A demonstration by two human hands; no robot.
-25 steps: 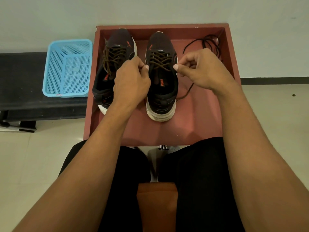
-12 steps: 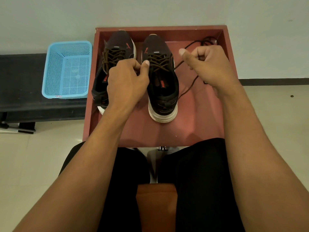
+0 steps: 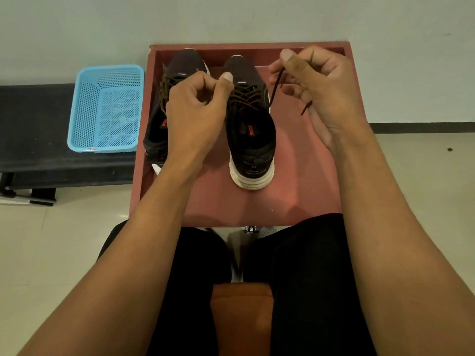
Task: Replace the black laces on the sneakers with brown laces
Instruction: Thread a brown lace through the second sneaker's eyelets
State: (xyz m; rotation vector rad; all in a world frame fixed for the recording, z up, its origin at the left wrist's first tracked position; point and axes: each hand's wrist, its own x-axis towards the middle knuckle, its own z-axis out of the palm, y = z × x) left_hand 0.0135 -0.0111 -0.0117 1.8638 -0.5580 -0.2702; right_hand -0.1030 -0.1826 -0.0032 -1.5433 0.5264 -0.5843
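Right hand (image 3: 316, 93) pinches a lace (image 3: 276, 86) end, upper right. Left hand (image 3: 195, 111) curls at centre, covering one shoe (image 3: 155, 137); I cannot tell what it holds.

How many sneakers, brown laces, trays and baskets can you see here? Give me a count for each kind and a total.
Sneakers: 2, the left sneaker and the right sneaker
Brown laces: 2, the left sneaker's lace and the right sneaker's lace
Red tray: 1
Blue basket: 1
Total: 6
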